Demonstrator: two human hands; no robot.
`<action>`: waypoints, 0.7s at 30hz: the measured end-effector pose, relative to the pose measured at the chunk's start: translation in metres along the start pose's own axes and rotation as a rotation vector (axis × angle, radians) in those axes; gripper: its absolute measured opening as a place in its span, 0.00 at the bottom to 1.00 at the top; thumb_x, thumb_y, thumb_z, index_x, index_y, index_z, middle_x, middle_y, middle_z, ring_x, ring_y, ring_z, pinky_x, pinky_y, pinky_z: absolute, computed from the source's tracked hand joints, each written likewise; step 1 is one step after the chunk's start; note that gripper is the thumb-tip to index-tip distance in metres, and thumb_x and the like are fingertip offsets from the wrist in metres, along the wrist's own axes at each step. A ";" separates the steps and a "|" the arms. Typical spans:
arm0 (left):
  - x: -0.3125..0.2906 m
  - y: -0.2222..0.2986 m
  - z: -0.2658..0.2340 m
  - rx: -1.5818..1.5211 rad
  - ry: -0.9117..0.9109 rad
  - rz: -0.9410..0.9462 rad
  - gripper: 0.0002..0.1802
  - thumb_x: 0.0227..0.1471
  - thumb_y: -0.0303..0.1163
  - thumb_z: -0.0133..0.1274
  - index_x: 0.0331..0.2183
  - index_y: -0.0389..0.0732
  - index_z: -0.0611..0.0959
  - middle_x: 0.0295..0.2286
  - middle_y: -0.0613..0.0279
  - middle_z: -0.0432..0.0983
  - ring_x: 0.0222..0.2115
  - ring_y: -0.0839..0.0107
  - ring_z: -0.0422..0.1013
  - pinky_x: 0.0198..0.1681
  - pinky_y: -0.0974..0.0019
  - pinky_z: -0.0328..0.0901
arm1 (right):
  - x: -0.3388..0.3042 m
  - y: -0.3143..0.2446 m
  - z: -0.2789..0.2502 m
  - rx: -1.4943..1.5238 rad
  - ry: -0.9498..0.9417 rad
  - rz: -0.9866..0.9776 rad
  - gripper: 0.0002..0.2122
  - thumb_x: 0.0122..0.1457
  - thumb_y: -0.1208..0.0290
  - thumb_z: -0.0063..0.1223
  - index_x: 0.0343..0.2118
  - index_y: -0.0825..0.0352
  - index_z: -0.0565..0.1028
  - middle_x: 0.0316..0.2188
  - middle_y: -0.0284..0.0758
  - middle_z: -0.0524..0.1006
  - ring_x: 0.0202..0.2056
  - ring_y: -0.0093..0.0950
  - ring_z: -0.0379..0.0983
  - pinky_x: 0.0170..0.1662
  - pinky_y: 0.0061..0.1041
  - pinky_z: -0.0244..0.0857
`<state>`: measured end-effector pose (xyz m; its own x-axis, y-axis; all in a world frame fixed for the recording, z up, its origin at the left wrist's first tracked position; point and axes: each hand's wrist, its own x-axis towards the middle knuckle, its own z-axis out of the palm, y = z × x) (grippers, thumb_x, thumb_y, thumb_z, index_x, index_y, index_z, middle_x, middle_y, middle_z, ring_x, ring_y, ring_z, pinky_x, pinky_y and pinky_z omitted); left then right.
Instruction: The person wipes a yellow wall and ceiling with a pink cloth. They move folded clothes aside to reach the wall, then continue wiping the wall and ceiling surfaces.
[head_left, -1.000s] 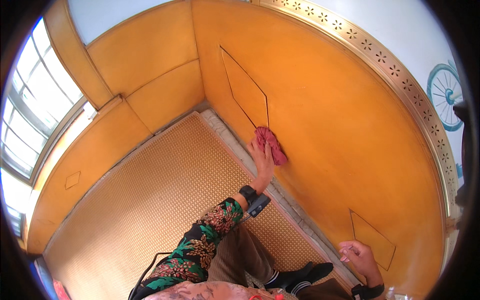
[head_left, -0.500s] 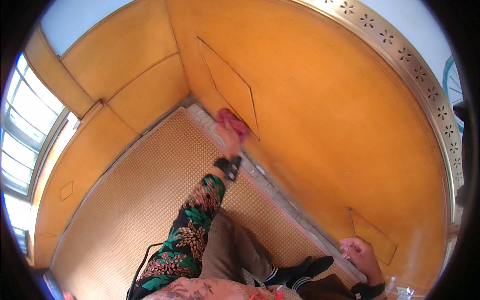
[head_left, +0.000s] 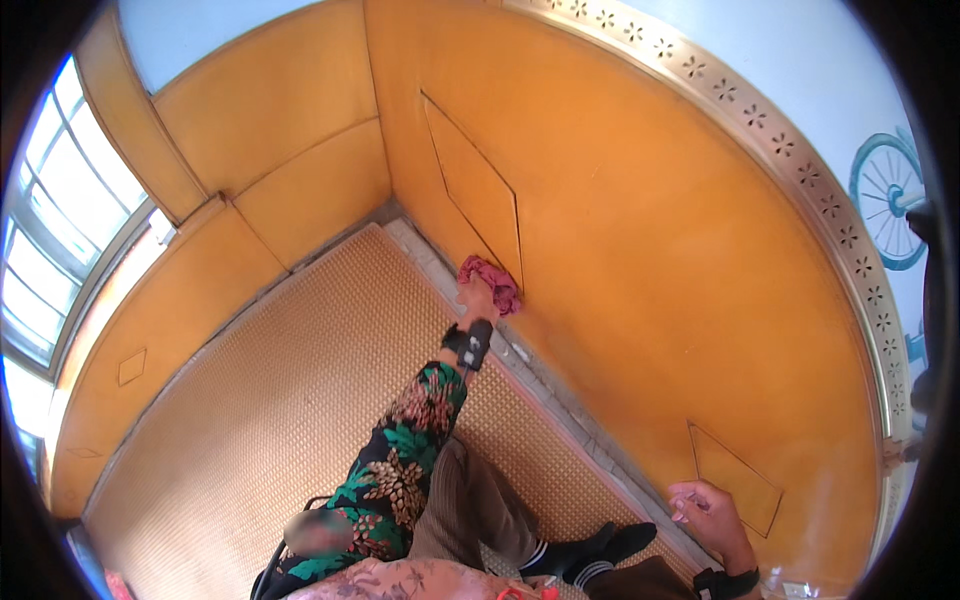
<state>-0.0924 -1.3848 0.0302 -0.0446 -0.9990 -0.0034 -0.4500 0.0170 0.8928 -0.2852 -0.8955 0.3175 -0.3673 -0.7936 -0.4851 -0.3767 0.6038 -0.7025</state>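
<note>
Left sleeve (head_left: 400, 470): black, printed with green leaves and tan and reddish blooms. Left hand (head_left: 480, 297): bare; broad black wrist strap (head_left: 468, 345), pale-marked. Right hand (head_left: 718, 515): bare; black wristband (head_left: 725, 583). Pink garment (head_left: 390, 578), near edge: darker leaf print, red detail (head_left: 545, 594). Trousers (head_left: 480, 500): brown, ribbed. Footwear (head_left: 630, 541): black, white-striped cuffs (head_left: 586, 574). Black cable (head_left: 268, 567), I note, along the sleeve's left side.

Free room lies over the woven mat (head_left: 240, 400), bounded rightward by the orange wall (head_left: 650, 260).
</note>
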 end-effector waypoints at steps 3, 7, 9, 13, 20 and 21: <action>-0.021 0.064 -0.005 -0.657 0.477 -0.060 0.21 0.61 0.32 0.54 0.52 0.32 0.73 0.49 0.40 0.68 0.51 0.45 0.67 0.55 0.50 0.63 | 0.000 -0.004 0.000 0.022 -0.003 -0.029 0.11 0.66 0.77 0.55 0.49 0.73 0.77 0.36 0.38 0.81 0.34 0.24 0.79 0.39 0.22 0.75; -0.059 0.189 -0.056 -0.572 0.582 0.388 0.23 0.60 0.28 0.55 0.55 0.34 0.72 0.54 0.44 0.62 0.56 0.47 0.62 0.61 0.53 0.57 | -0.001 -0.012 0.001 0.002 -0.028 -0.040 0.11 0.65 0.77 0.54 0.49 0.70 0.79 0.39 0.38 0.81 0.36 0.24 0.80 0.42 0.23 0.74; -0.061 0.254 -0.093 -0.553 0.590 0.620 0.25 0.58 0.26 0.55 0.57 0.35 0.72 0.56 0.44 0.61 0.58 0.47 0.60 0.64 0.54 0.55 | -0.002 -0.013 0.002 -0.012 -0.027 -0.065 0.11 0.64 0.77 0.55 0.48 0.70 0.79 0.38 0.38 0.81 0.35 0.24 0.80 0.42 0.23 0.74; -0.057 0.329 -0.136 -0.567 0.601 0.916 0.25 0.57 0.25 0.56 0.56 0.36 0.72 0.56 0.45 0.62 0.58 0.46 0.60 0.64 0.53 0.56 | -0.002 -0.005 0.002 -0.001 -0.019 -0.105 0.11 0.64 0.77 0.55 0.48 0.70 0.79 0.37 0.38 0.81 0.34 0.24 0.81 0.41 0.22 0.74; -0.112 0.264 -0.072 -0.348 0.348 1.422 0.28 0.49 0.26 0.61 0.53 0.42 0.76 0.54 0.46 0.67 0.58 0.44 0.63 0.60 0.47 0.61 | 0.004 0.004 0.000 -0.009 -0.047 -0.087 0.11 0.65 0.75 0.56 0.48 0.69 0.79 0.37 0.37 0.82 0.33 0.23 0.81 0.39 0.22 0.74; -0.106 0.257 -0.069 -0.342 0.299 1.497 0.29 0.46 0.26 0.62 0.53 0.42 0.77 0.54 0.46 0.68 0.58 0.43 0.63 0.59 0.47 0.62 | 0.004 0.004 -0.001 0.014 -0.054 -0.082 0.10 0.65 0.75 0.56 0.48 0.69 0.80 0.37 0.37 0.82 0.32 0.23 0.81 0.39 0.23 0.74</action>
<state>-0.1422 -1.2776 0.2908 -0.0586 -0.0546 0.9968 0.0581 0.9966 0.0580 -0.2888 -0.8961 0.3136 -0.2897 -0.8432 -0.4528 -0.3917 0.5361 -0.7478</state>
